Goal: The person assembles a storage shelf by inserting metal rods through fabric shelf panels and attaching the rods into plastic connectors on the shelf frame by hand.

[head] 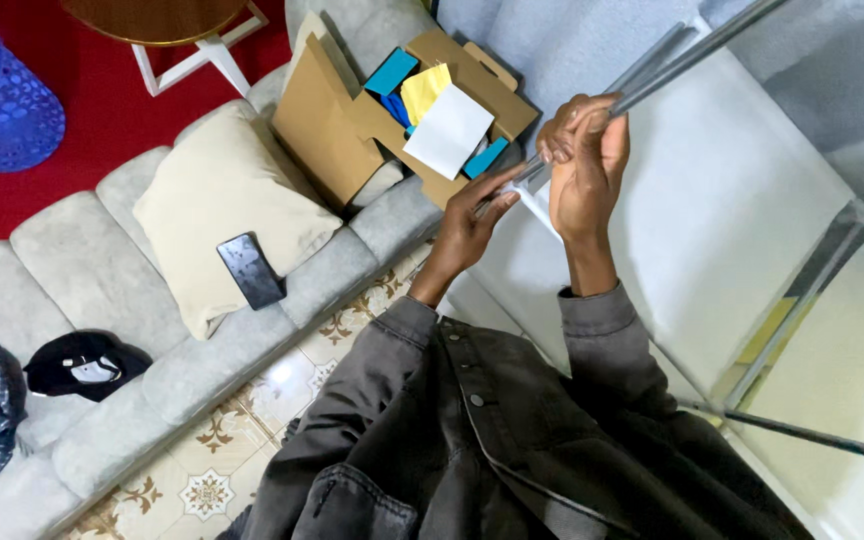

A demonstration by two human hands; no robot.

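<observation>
A long grey metal rod (694,48) slants from the middle of the view up to the top right. My right hand (584,165) is wrapped around it with the fingers closed. My left hand (467,225) pinches the rod's lower end between fingertips and thumb, just below the right hand. Both arms wear dark grey jacket sleeves. Under the hands lies a large white panel (722,200) with a metal frame.
An open cardboard box (327,125) with blue, yellow and white pieces sits on a grey sofa (102,270), beside a beige cushion (202,190) bearing a black phone (250,270). A black cap (82,362), plaid cloth, blue basket (2,100), and a second dark rod (812,432) lie around.
</observation>
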